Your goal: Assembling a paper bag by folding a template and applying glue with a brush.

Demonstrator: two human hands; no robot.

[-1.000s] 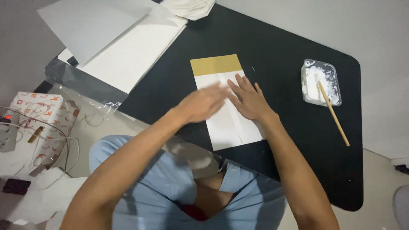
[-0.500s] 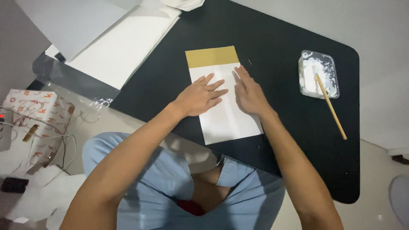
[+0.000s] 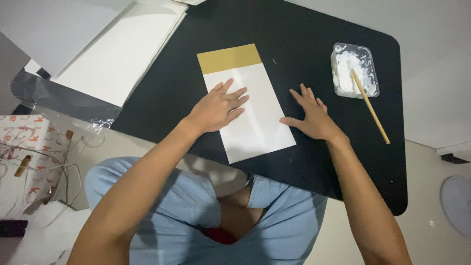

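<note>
A folded white paper (image 3: pixel 262 110) with a gold strip (image 3: pixel 228 58) at its far end lies on the black table (image 3: pixel 206 39). My left hand (image 3: pixel 218 107) presses flat on the paper's left half, fingers spread. My right hand (image 3: pixel 312 117) rests flat on the table just right of the paper, its thumb touching the paper's edge. Neither hand holds anything.
A clear tub of white paste (image 3: pixel 354 70) stands at the right with a wooden stick (image 3: pixel 370 107) leaning out of it. Large white sheets (image 3: pixel 110 54) lie at the table's left. A patterned box (image 3: pixel 27 147) and cables sit on the floor to the left.
My right hand has slid off the paper to the right onto the bare table. My left hand stays pressed on the paper. The view has shifted slightly.
</note>
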